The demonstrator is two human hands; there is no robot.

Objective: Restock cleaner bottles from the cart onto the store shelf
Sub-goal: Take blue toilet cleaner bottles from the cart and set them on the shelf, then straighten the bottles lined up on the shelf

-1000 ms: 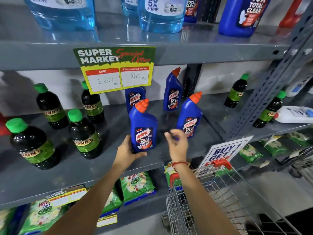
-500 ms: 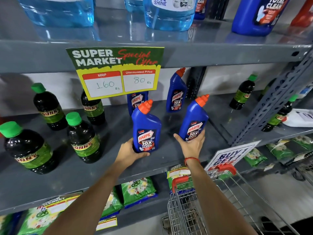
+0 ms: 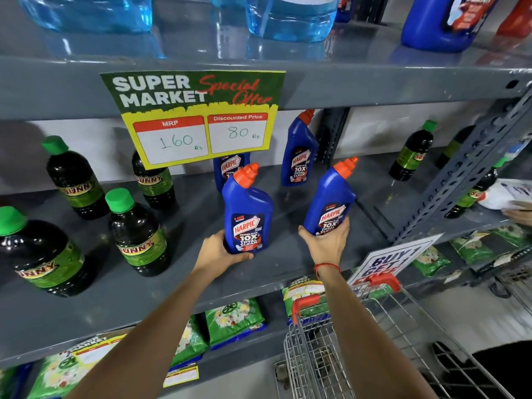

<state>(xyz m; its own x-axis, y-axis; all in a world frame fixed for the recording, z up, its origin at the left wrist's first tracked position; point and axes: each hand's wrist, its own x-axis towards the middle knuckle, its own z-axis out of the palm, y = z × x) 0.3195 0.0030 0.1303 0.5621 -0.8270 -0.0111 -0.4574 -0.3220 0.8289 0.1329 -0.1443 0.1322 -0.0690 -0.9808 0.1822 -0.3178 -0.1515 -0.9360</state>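
Two blue cleaner bottles with orange caps stand at the front of the grey middle shelf (image 3: 172,286). My left hand (image 3: 216,251) grips the base of the left cleaner bottle (image 3: 247,208), which stands upright. My right hand (image 3: 326,240) holds the base of the right cleaner bottle (image 3: 331,197), which leans to the right. Two more of these blue bottles stand behind, one at the back (image 3: 299,151) and one partly hidden by the price sign (image 3: 229,168). The wire cart (image 3: 331,347) with red handles sits below my right arm.
Dark bottles with green caps (image 3: 138,234) stand on the shelf's left and beyond the slotted upright (image 3: 466,174) on the right. A yellow-green price sign (image 3: 195,116) hangs from the upper shelf. Green packets (image 3: 233,321) fill the shelf below. Another person's hand (image 3: 518,214) shows at the right edge.
My right hand, free one second ago, has closed on the base of the right bottle. My left hand has kept its hold on the left bottle. The camera has moved closer.
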